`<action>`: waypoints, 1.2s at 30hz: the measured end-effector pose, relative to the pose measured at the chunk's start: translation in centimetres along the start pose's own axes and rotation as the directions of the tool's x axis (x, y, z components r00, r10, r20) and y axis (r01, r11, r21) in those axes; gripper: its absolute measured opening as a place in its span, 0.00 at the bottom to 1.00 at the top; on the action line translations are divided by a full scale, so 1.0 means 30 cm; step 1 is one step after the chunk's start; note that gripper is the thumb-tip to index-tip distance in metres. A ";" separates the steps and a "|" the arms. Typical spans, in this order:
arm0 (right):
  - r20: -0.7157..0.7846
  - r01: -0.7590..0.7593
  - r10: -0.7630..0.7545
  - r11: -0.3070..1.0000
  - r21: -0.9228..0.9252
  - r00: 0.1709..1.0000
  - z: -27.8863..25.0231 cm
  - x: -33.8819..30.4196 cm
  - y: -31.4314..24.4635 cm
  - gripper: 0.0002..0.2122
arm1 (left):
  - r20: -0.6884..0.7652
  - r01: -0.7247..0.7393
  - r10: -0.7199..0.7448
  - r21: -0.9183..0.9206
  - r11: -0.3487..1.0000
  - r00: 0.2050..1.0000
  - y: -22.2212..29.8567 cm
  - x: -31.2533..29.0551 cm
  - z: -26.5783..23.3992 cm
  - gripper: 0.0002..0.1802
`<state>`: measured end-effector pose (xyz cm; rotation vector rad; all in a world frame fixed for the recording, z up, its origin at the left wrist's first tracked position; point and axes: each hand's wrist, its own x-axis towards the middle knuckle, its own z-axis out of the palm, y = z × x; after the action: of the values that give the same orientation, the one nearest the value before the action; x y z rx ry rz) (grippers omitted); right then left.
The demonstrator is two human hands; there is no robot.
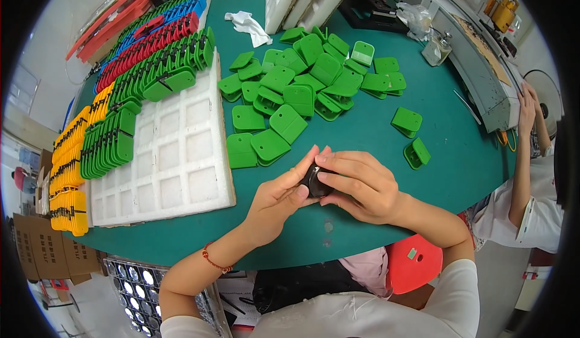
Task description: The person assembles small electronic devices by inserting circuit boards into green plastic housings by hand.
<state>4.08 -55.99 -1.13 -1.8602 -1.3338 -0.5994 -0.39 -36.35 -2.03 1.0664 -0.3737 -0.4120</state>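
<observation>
Mostly hidden between fingers: small black part (314, 181), centre frame, above the green table (447, 157); shape, long axis and facing impossible to tell. Pinched by left hand (279, 198) and right hand (361, 186), both closed on it. Just above, green plastic pieces (302, 90).

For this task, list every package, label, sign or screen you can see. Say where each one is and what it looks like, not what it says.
Cardboard boxes: lower left, beside the table; brown, rectangular, dark print on their sides.
White foam tray: on the green table, left of the hands; square compartments, partly filled.
Small label: green square on a red seat, lower right.
No screens or signs in view.
</observation>
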 end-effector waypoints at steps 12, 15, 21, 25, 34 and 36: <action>-0.019 0.017 -0.017 1.000 -0.007 1.000 -0.002 -0.004 -0.002 0.20 | 0.030 -0.040 0.037 0.082 0.996 0.999 0.005 -0.009 0.013 0.28; -0.028 0.020 -0.021 1.000 -0.011 0.999 -0.002 -0.003 -0.006 0.20 | 0.033 -0.050 0.046 0.129 0.990 0.998 0.009 -0.012 0.015 0.28; -0.023 0.030 -0.031 0.999 -0.020 0.999 0.004 -0.013 -0.003 0.21 | 0.076 -0.123 0.104 0.302 0.945 0.992 0.005 -0.012 0.004 0.30; 0.030 -0.034 0.032 0.998 0.049 0.999 0.001 -0.008 -0.009 0.24 | -0.061 -0.122 0.157 0.382 0.916 0.986 -0.031 -0.010 0.014 0.28; -0.043 -0.144 0.149 0.984 0.100 0.988 0.012 -0.032 0.005 0.18 | -0.070 -0.312 0.398 0.505 0.805 0.914 -0.076 -0.006 0.037 0.15; -0.046 -0.146 0.154 0.978 0.148 0.987 0.016 -0.035 0.006 0.17 | -0.050 -0.293 0.408 0.618 0.729 0.911 -0.054 -0.012 0.029 0.15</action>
<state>3.88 -56.25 -2.24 -1.7929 -1.1566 -0.4622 -1.36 -37.52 -3.15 1.6051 -0.5506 0.1774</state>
